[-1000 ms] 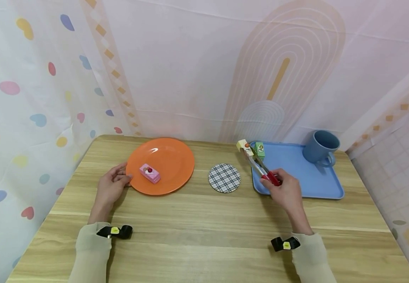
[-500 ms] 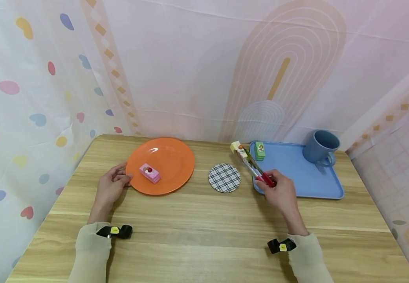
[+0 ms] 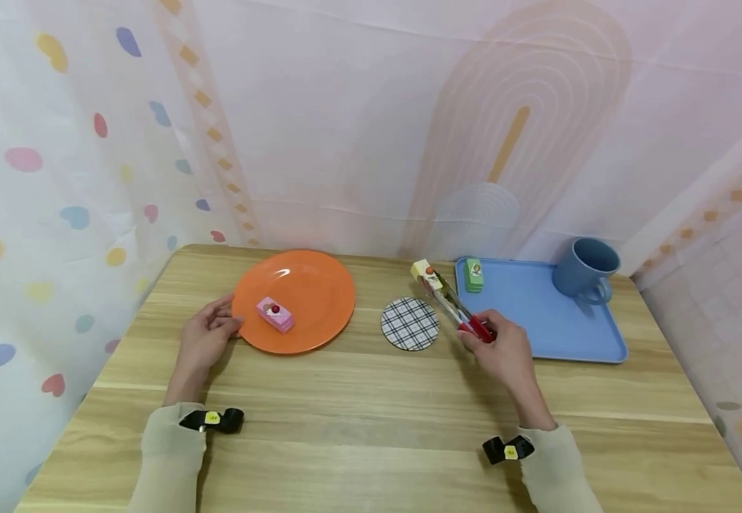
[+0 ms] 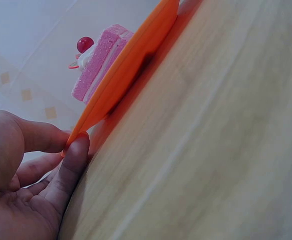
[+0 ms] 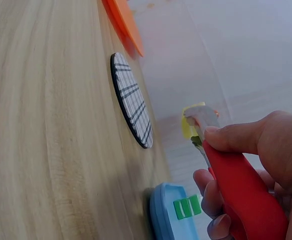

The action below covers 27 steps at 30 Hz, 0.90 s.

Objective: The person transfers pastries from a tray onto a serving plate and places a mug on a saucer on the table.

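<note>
My left hand (image 3: 206, 336) pinches the left rim of an orange plate (image 3: 319, 299) between thumb and fingers, as the left wrist view (image 4: 35, 170) also shows. A pink toy cake slice (image 3: 275, 314) with a red cherry lies on that plate. In my right hand (image 3: 502, 349) I grip red-handled metal tongs (image 3: 454, 306). Their tips clasp a pale yellow toy cake slice (image 3: 423, 271) with an orange ball on top. It hangs above the table, between the round plaid coaster (image 3: 410, 324) and the blue tray (image 3: 557, 331).
A green toy cake slice (image 3: 474, 276) sits in the tray's far left corner. At the tray's far right stands a blue mug (image 3: 585, 267), its handle toward the front. Patterned cloth hangs behind the wooden table (image 3: 345, 427) and at both sides.
My right hand has moved left with the tongs, carrying the yellow cake slice away from the tray's left edge. The left hand and the plate keep their places.
</note>
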### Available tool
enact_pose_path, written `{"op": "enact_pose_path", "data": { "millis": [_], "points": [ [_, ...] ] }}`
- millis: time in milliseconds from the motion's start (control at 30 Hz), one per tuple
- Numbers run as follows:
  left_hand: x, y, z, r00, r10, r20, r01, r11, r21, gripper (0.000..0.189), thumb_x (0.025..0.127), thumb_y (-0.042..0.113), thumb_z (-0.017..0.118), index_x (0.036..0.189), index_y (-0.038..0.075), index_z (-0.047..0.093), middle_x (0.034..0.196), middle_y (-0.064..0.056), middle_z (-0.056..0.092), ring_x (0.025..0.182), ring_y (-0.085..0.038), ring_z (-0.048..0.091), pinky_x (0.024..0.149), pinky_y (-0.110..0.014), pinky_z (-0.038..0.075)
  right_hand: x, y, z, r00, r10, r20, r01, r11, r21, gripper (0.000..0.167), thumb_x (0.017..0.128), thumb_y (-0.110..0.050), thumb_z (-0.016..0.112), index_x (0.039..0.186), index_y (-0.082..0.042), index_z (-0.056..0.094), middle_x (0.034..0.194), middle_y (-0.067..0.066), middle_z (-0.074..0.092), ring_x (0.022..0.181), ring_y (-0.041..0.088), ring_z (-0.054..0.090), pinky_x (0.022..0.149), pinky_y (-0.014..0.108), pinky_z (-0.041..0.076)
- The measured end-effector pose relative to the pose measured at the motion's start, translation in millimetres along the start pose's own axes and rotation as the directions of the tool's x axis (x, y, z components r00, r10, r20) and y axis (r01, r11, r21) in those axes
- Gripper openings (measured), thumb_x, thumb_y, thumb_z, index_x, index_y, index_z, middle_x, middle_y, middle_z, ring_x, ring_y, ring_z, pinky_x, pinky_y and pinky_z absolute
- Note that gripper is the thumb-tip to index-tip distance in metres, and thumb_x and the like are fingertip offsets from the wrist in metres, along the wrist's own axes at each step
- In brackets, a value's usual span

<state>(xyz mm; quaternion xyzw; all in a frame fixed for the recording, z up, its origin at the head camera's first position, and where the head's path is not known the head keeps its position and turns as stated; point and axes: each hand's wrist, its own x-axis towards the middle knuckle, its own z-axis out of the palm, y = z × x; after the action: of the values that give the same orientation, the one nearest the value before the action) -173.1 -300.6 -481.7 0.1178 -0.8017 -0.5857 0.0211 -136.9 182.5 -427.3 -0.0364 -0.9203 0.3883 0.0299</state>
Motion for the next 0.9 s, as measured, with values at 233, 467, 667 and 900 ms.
{"op": "enact_pose_path", "data": {
  "millis": [233,467,667,900],
  "points": [
    [-0.3,-0.7,1.2,1.0,-0.01,-0.008,0.01,1.0,0.001,0.056,0.101,0.007,0.062,0.154,0.008,0.046,0.102,0.01,0.06,0.082,0.006,0.061,0.073,-0.014,0.06,-0.7,-2.5,1.7,1.0,-0.019,0.006,0.019,1.0,0.005,0.035,0.091,-0.027,0.078,0.117,-0.005,0.068,0.098,0.017,0.074,0.062,0.016,0.06,0.052,0.026,0.048],
    [-0.5,1.9,1.3,1.0,-0.007,-0.003,0.007,1.0,0.005,0.057,0.101,0.01,0.063,0.155,0.008,0.045,0.104,0.007,0.059,0.082,0.005,0.061,0.074,-0.014,0.06,0.8,-7.2,3.5,0.998,-0.062,0.007,0.062,0.998,0.0,0.036,0.091,-0.027,0.079,0.117,-0.005,0.069,0.096,0.015,0.073,0.066,0.018,0.058,0.053,0.026,0.047],
    [-0.4,3.2,1.6,1.0,-0.004,0.001,0.004,1.0,0.009,0.057,0.101,0.011,0.063,0.155,0.007,0.045,0.109,0.001,0.058,0.083,0.005,0.061,0.074,-0.014,0.06,1.4,-13.1,6.3,0.997,-0.072,0.007,0.072,0.997,-0.016,0.037,0.09,-0.029,0.079,0.117,-0.005,0.069,0.095,0.014,0.072,0.072,0.021,0.057,0.054,0.026,0.045],
    [-0.4,2.4,1.6,1.0,-0.017,-0.007,0.017,1.0,-0.005,0.057,0.101,0.012,0.063,0.154,0.007,0.045,0.103,0.007,0.056,0.082,0.005,0.06,0.074,-0.013,0.06,2.3,-18.1,12.0,0.996,-0.087,0.016,0.087,0.996,-0.033,0.037,0.089,-0.027,0.08,0.117,-0.005,0.07,0.095,0.014,0.071,0.076,0.023,0.057,0.057,0.027,0.043]
  ]
}}
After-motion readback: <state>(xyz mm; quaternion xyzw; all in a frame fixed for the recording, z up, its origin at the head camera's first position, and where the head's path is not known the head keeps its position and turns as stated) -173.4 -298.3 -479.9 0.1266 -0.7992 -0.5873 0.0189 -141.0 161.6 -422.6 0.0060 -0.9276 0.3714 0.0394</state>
